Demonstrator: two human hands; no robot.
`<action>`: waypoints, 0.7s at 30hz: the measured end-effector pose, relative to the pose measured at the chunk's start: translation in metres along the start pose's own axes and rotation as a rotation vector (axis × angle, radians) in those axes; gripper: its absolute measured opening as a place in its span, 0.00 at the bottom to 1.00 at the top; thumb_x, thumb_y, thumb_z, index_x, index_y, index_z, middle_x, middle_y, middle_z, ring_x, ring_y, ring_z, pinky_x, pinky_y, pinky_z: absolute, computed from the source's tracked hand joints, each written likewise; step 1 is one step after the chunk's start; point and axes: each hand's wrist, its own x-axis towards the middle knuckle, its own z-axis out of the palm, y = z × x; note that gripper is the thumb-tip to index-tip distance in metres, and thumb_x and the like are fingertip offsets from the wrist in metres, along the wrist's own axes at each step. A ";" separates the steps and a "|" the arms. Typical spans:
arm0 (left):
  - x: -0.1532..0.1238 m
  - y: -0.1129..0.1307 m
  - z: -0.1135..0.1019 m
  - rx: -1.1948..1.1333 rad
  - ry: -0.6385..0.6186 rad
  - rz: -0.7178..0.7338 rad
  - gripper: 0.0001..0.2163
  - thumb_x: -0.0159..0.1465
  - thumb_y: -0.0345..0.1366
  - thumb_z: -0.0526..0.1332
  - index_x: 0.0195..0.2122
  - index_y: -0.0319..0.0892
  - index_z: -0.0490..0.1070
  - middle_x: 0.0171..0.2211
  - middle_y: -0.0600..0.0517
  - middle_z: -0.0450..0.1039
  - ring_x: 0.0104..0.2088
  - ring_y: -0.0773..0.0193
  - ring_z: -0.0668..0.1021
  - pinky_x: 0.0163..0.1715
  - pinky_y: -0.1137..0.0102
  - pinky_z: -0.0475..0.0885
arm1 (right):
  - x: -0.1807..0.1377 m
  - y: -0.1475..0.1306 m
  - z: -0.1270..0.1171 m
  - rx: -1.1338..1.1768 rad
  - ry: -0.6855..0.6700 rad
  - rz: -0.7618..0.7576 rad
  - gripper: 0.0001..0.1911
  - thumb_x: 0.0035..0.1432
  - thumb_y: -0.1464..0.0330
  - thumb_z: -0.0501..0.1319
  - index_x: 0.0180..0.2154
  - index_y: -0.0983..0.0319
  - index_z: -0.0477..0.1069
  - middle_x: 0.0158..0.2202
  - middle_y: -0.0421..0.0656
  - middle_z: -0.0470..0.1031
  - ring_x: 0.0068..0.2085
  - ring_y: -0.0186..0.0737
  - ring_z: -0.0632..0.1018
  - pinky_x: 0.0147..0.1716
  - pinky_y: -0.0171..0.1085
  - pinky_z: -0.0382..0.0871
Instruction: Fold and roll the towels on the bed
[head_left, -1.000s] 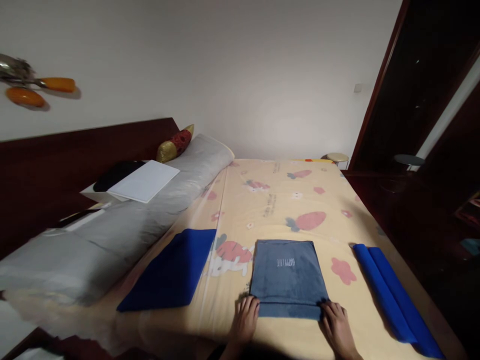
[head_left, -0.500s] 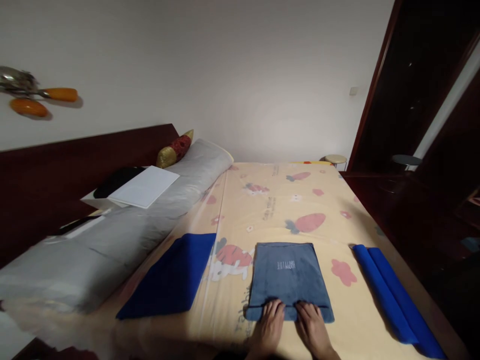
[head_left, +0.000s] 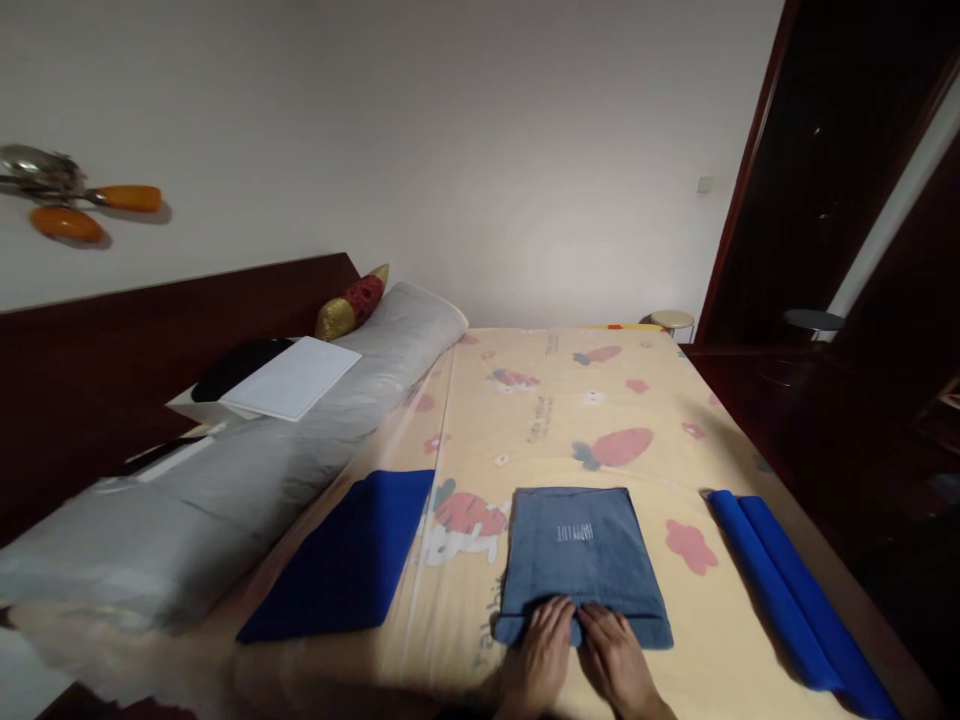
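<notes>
A folded grey-blue towel [head_left: 577, 550] with small white lettering lies on the yellow bedsheet [head_left: 570, 400] near the front edge. My left hand [head_left: 541, 660] and my right hand [head_left: 616, 662] rest side by side, fingers flat, on the middle of the towel's near edge. Both hands press on the cloth and hold nothing.
A flat dark blue cloth [head_left: 345, 560] lies left of the towel, and a long folded blue cloth [head_left: 787, 590] lies at the right bed edge. A grey bolster [head_left: 225, 480] with a white sheet [head_left: 292, 378] runs along the dark headboard [head_left: 112, 350]. Dark wooden furniture [head_left: 840, 300] stands right.
My hands moved from the towel's two near corners inward to the middle of its near edge. Since half a second ago they have barely shifted.
</notes>
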 end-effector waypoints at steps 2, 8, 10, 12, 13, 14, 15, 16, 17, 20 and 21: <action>0.006 0.010 0.001 -0.034 -0.029 0.037 0.26 0.66 0.30 0.48 0.65 0.48 0.52 0.62 0.52 0.63 0.60 0.63 0.68 0.56 0.65 0.67 | 0.006 -0.003 0.003 -0.013 -0.006 0.000 0.22 0.65 0.63 0.50 0.59 0.50 0.61 0.57 0.38 0.71 0.56 0.39 0.72 0.54 0.40 0.63; -0.022 -0.053 -0.013 0.138 0.021 -0.027 0.23 0.68 0.34 0.49 0.65 0.52 0.53 0.62 0.51 0.63 0.60 0.61 0.67 0.54 0.63 0.67 | -0.029 0.065 -0.003 -0.183 0.118 0.136 0.23 0.64 0.58 0.52 0.59 0.52 0.62 0.60 0.41 0.68 0.59 0.45 0.70 0.52 0.44 0.64; -0.034 -0.075 -0.015 0.217 0.089 -0.075 0.22 0.67 0.34 0.50 0.63 0.52 0.56 0.61 0.51 0.64 0.59 0.59 0.68 0.54 0.60 0.66 | -0.041 0.084 -0.007 -0.220 0.149 0.161 0.24 0.63 0.58 0.53 0.60 0.52 0.62 0.60 0.42 0.67 0.59 0.47 0.69 0.50 0.45 0.65; -0.039 -0.083 -0.017 0.272 0.159 -0.124 0.22 0.67 0.35 0.51 0.62 0.52 0.59 0.61 0.51 0.65 0.59 0.57 0.69 0.55 0.57 0.65 | -0.045 0.088 -0.009 -0.235 0.187 0.189 0.24 0.63 0.59 0.52 0.60 0.52 0.61 0.61 0.44 0.65 0.59 0.49 0.69 0.50 0.47 0.65; -0.038 -0.081 -0.018 0.280 0.179 -0.129 0.22 0.66 0.34 0.51 0.62 0.52 0.59 0.61 0.51 0.65 0.59 0.57 0.69 0.55 0.57 0.65 | -0.044 0.084 -0.009 -0.231 0.206 0.190 0.24 0.64 0.59 0.52 0.61 0.52 0.60 0.61 0.45 0.65 0.59 0.50 0.68 0.50 0.47 0.65; -0.034 -0.074 -0.018 0.272 0.183 -0.115 0.23 0.66 0.32 0.51 0.63 0.52 0.58 0.61 0.51 0.65 0.59 0.58 0.69 0.55 0.58 0.65 | -0.040 0.076 -0.009 -0.219 0.219 0.173 0.24 0.64 0.61 0.51 0.61 0.53 0.59 0.62 0.46 0.64 0.59 0.49 0.69 0.50 0.47 0.65; -0.029 -0.065 -0.018 0.245 0.166 -0.075 0.25 0.65 0.30 0.50 0.63 0.52 0.56 0.61 0.52 0.65 0.59 0.60 0.69 0.56 0.60 0.66 | -0.035 0.066 -0.008 -0.198 0.217 0.138 0.24 0.64 0.62 0.51 0.62 0.52 0.58 0.61 0.45 0.65 0.59 0.48 0.69 0.50 0.46 0.66; -0.022 -0.053 -0.018 0.201 0.134 -0.014 0.26 0.65 0.28 0.50 0.64 0.51 0.54 0.61 0.53 0.65 0.59 0.62 0.69 0.56 0.63 0.66 | -0.029 0.054 -0.006 -0.168 0.194 0.088 0.24 0.64 0.64 0.50 0.62 0.51 0.57 0.61 0.44 0.66 0.59 0.46 0.69 0.51 0.44 0.66; -0.015 -0.039 -0.017 0.152 0.091 0.051 0.27 0.65 0.27 0.49 0.65 0.51 0.52 0.61 0.55 0.65 0.59 0.65 0.68 0.56 0.67 0.66 | -0.022 0.041 -0.004 -0.133 0.152 0.032 0.25 0.65 0.65 0.50 0.62 0.49 0.56 0.60 0.41 0.66 0.58 0.43 0.70 0.51 0.42 0.66; 0.006 0.000 -0.014 0.032 0.004 0.157 0.28 0.66 0.30 0.50 0.67 0.50 0.45 0.62 0.56 0.62 0.60 0.67 0.67 0.56 0.71 0.67 | -0.004 0.013 0.003 -0.047 -0.002 -0.054 0.25 0.66 0.63 0.49 0.63 0.47 0.53 0.60 0.37 0.66 0.58 0.39 0.70 0.52 0.40 0.67; 0.010 0.008 -0.013 0.013 -0.007 0.162 0.28 0.67 0.32 0.51 0.67 0.50 0.43 0.63 0.56 0.61 0.60 0.67 0.66 0.56 0.71 0.67 | 0.000 0.009 0.006 -0.036 -0.035 -0.050 0.25 0.66 0.62 0.49 0.63 0.47 0.53 0.60 0.37 0.66 0.59 0.40 0.70 0.53 0.41 0.67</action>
